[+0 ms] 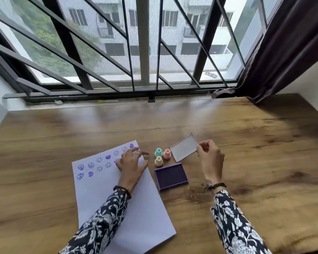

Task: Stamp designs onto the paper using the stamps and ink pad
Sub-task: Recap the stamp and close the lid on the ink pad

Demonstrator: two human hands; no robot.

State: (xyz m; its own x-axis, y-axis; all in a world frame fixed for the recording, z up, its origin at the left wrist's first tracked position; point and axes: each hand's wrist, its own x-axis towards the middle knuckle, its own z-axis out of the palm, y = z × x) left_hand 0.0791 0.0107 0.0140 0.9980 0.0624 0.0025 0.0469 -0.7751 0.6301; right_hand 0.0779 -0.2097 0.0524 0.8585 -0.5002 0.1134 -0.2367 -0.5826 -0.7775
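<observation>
Hiding some prints, left hand [131, 165] rests open on paper [128, 208]; right hand [209, 158] pinches lid [184, 150].

Wood table [246, 143] by barred window [136, 52]; dark curtain [292, 43] at right.

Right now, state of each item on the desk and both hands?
ink pad: open, lid off
lid: held tilted above the desk
right hand: pinching the lid's edge
left hand: flat on the paper, fingers spread
paper: stamped only across its far end
three stamps: upright, clustered, untouched
</observation>
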